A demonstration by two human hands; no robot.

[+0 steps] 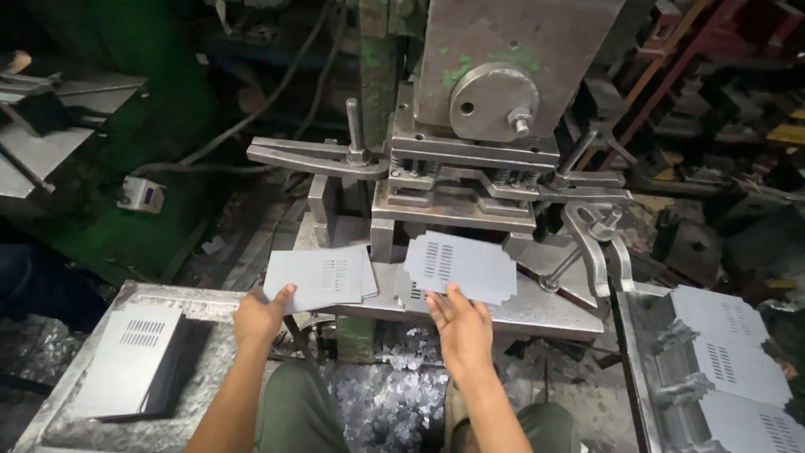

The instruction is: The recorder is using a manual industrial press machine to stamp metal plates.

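The person sat at a punch press (470,143), between two strokes by the look of it. The right hand (459,323) pinched the near edge of a slotted, notched metal blank (461,267) lying on the press bed (537,306) in front of the die, fingers spread over it. The left hand (262,315) gripped a small sheaf of uncut rectangular sheets (323,275), thumb on top, just left of the die. A stack of slotted sheets (130,356) lay on the left tray, and finished notched blanks (729,352) on the right tray. Judging from this, the punched piece was being handled at the die; placing a sheet would call for square seating against the stops.
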